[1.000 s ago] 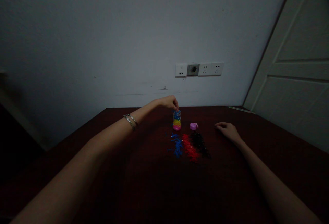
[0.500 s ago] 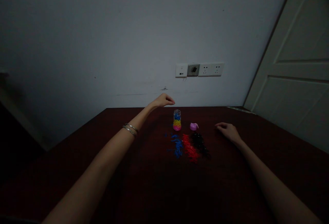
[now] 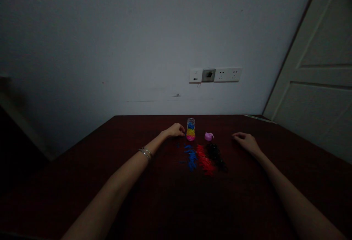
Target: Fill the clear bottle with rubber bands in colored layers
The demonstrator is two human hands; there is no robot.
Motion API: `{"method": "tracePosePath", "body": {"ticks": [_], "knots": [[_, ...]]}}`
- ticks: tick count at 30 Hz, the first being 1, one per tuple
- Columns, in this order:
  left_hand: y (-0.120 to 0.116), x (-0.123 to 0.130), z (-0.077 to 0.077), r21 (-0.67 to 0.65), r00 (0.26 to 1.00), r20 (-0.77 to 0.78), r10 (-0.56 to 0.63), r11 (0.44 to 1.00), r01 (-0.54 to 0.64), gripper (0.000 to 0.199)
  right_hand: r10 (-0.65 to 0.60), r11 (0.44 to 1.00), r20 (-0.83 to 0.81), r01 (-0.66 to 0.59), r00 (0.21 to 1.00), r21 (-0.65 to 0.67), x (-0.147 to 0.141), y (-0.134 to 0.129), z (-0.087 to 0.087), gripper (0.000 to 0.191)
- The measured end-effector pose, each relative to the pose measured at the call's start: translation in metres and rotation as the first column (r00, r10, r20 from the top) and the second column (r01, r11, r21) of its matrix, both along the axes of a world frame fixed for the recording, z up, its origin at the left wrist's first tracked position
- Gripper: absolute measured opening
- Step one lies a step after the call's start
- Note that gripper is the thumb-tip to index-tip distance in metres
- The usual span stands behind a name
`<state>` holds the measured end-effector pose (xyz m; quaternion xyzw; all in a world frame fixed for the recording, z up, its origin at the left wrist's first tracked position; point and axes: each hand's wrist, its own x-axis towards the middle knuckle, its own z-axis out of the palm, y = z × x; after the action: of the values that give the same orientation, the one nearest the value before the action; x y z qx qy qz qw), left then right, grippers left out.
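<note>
A small clear jar (image 3: 190, 129) stands upright and uncapped, with pink, yellow and blue layers of small pieces inside. Just left of it is my left hand (image 3: 176, 130), low over the table, its fingers bent with the tips together; whatever they hold is too small to make out. Loose blue pieces (image 3: 191, 158) lie in front of the jar, beside a red pile (image 3: 205, 161) and a black pile (image 3: 216, 155). My right hand (image 3: 247, 142) rests on the table to the right, fingers loosely stretched and apart, nothing visible in it. Between it and the jar sits a pink lid (image 3: 209, 136).
The dark reddish table (image 3: 165, 199) meets a pale wall (image 3: 148, 49) at its back edge. Sockets and switches (image 3: 215, 75) are fixed to the wall above the jar. A panelled door (image 3: 316, 86) stands at the right.
My left hand has come down from above the jar's mouth to the table at the jar's left side. My right hand has stayed in place.
</note>
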<state>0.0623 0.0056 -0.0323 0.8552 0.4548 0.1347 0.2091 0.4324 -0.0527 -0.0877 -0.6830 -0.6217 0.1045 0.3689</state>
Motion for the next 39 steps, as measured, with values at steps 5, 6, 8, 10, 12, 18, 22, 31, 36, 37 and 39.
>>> {"method": "tracePosePath", "body": {"ticks": [5, 6, 8, 10, 12, 18, 22, 31, 36, 37, 39], "knots": [[0.000, 0.007, -0.010, 0.059, 0.999, -0.034, 0.037, 0.998, -0.034, 0.026, 0.016, 1.000, 0.013, -0.016, 1.000, -0.012, 0.000, -0.001, 0.000, 0.030], [0.001, 0.008, -0.012, 0.070, 0.999, -0.028, 0.044, 0.997, -0.042, 0.024, 0.016, 1.000, 0.015, -0.016, 1.000, -0.013, 0.000, -0.001, 0.000, 0.030], [0.006, 0.008, -0.018, 0.086, 0.998, -0.011, 0.055, 0.995, -0.054, 0.021, 0.015, 1.000, 0.021, -0.015, 1.000, -0.010, 0.000, -0.001, 0.000, 0.030], [0.010, 0.007, -0.023, 0.096, 0.998, 0.006, 0.063, 0.993, -0.064, 0.019, 0.016, 1.000, 0.024, -0.016, 1.000, -0.005, 0.000, -0.001, 0.000, 0.030], [0.013, 0.007, -0.026, 0.103, 0.997, 0.014, 0.072, 0.992, -0.073, 0.018, 0.021, 1.000, 0.019, -0.021, 1.000, -0.004, 0.000, -0.001, 0.000, 0.031], [0.010, 0.001, -0.023, 0.064, 0.998, 0.022, 0.061, 0.996, -0.062, 0.019, 0.030, 0.999, -0.032, -0.029, 0.999, 0.022, 0.002, 0.001, -0.001, 0.028], [0.003, -0.015, -0.018, 0.008, 0.997, 0.080, 0.011, 1.000, -0.011, 0.020, 0.067, 0.998, -0.255, -0.069, 0.965, 0.001, 0.000, -0.001, 0.004, 0.036], [-0.024, -0.037, -0.002, -0.134, 0.993, 0.082, -0.088, 0.986, 0.099, 0.019, 0.391, 0.920, -0.136, -0.393, 0.910, 0.011, -0.067, -0.031, 0.065, 0.030], [-0.040, -0.036, 0.005, -0.164, 0.988, 0.088, -0.125, 0.977, 0.138, 0.017, 0.661, 0.750, 0.077, -0.652, 0.747, -0.112, -0.125, -0.060, 0.081, 0.026], [-0.041, -0.037, 0.005, -0.170, 0.986, 0.106, -0.127, 0.975, 0.144, 0.017, 0.682, 0.731, 0.137, -0.669, 0.718, -0.134, -0.135, -0.065, 0.082, 0.026], [-0.040, -0.038, 0.003, -0.176, 0.982, 0.152, -0.113, 0.975, 0.140, 0.018, 0.692, 0.719, 0.247, -0.677, 0.678, -0.156, -0.150, -0.076, 0.083, 0.025]]}}
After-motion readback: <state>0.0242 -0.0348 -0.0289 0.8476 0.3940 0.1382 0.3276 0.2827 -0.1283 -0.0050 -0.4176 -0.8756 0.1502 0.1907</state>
